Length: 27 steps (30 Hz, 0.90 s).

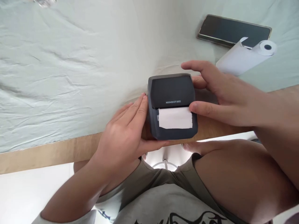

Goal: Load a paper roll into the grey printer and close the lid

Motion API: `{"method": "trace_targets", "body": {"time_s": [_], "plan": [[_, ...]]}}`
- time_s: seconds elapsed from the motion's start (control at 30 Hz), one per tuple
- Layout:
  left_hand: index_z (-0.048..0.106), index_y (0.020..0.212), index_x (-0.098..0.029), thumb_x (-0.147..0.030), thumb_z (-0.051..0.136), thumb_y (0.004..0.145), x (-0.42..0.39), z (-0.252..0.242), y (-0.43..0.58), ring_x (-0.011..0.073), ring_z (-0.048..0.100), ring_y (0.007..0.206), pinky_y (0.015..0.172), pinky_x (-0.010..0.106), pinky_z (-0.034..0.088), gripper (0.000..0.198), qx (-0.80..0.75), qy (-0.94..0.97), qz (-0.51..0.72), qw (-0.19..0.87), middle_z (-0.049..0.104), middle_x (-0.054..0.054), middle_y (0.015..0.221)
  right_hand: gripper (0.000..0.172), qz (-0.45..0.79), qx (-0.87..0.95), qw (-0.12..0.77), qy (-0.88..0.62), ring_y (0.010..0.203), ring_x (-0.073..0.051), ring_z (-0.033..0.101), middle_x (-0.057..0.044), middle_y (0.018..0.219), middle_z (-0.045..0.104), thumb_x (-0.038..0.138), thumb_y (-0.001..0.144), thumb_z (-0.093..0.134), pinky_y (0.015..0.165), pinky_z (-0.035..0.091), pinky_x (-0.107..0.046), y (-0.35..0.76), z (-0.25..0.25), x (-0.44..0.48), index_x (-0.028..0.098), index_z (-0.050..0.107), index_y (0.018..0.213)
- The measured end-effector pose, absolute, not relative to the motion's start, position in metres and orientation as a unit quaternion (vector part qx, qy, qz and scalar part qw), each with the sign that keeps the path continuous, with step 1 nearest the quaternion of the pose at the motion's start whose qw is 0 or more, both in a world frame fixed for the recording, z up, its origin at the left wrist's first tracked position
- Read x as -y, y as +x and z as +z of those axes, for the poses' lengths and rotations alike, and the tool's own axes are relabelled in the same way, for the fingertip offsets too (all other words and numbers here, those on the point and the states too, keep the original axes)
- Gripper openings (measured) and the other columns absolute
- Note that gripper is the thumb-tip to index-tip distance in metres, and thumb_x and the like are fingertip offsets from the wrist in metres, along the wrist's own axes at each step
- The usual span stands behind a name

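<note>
A dark label printer [173,90], marked NIIMBOT, sits at the table's near edge. A short strip of white paper [175,118] sticks out of its slot and lies over the lower front. My left hand [126,127] is closed round the printer's left side, its fingers together along the side and its thumb under the near edge. On the other side, my right hand [217,90] is open, the index finger lifted and spread. Its thumb tip touches the printer beside the paper's top right corner, and another finger is against the right side.
Beyond my right hand, a partly unrolled white paper roll [245,59] leans over the corner of a dark smartphone [233,29]. A wrinkled pale green cloth [58,62] covers the table, with a bare wooden edge [46,154] in front. A shiny clear object [45,2] is cut off at top left.
</note>
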State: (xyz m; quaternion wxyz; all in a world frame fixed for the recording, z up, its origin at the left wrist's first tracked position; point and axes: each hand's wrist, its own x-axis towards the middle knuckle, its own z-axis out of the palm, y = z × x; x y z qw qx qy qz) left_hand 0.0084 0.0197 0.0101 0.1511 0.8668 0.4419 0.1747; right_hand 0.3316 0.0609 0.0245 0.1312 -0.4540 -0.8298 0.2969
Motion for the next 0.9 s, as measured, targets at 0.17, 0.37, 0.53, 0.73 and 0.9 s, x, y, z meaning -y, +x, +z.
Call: {"method": "trace_targets", "body": {"time_s": [0.17,0.37,0.53,0.73,0.9], "plan": [[0.041,0.185,-0.022,-0.079,0.095,0.092,-0.023,0.01,0.002,0.0463,0.067,0.164,0.131,0.06,0.064,0.123,-0.45,0.858,0.154,0.194,0.063,0.019,0.182,0.09,0.286,0.813,0.147,-0.486,0.131,-0.036,0.079,-0.01,0.146,0.079,0.088,0.107,0.054,0.111,0.067,-0.065,0.332,0.03,-0.063,0.035,0.039,0.178],[0.035,0.186,-0.021,-0.074,0.091,0.098,-0.028,0.009,0.001,0.0488,0.062,0.168,0.136,0.064,0.058,0.117,-0.413,0.883,0.144,0.172,0.057,0.022,0.186,0.056,0.201,0.78,0.245,-0.539,0.118,-0.023,0.077,-0.005,0.125,0.075,0.064,0.106,0.064,0.104,0.066,-0.043,0.309,0.052,-0.061,0.03,0.071,0.15],[0.028,0.19,-0.02,-0.082,0.081,0.103,-0.028,0.009,0.0,0.0501,0.062,0.167,0.135,0.065,0.057,0.12,-0.407,0.886,0.139,0.171,0.058,0.025,0.183,0.033,0.138,0.744,0.319,-0.571,0.064,-0.011,0.066,0.005,0.069,0.055,0.051,0.114,0.061,0.069,0.057,-0.03,0.289,0.064,-0.06,0.032,0.08,0.134],[0.02,0.193,-0.022,-0.087,0.073,0.106,-0.027,0.006,-0.003,0.0488,0.062,0.167,0.134,0.063,0.059,0.122,-0.407,0.887,0.14,0.17,0.057,0.025,0.184,0.024,0.135,0.724,0.357,-0.574,0.086,-0.012,0.077,-0.002,0.096,0.07,0.045,0.113,0.065,0.069,0.056,-0.029,0.28,0.063,-0.07,0.022,0.073,0.11],[0.016,0.195,-0.022,-0.085,0.069,0.109,-0.026,0.005,-0.003,0.047,0.063,0.166,0.135,0.062,0.058,0.119,-0.387,0.894,0.15,0.17,0.057,0.025,0.185,0.011,0.054,0.781,0.14,-0.606,0.076,-0.016,0.064,0.0,0.083,0.071,0.028,0.104,0.061,0.08,0.047,-0.038,0.262,0.074,-0.072,0.027,0.069,0.097]]}}
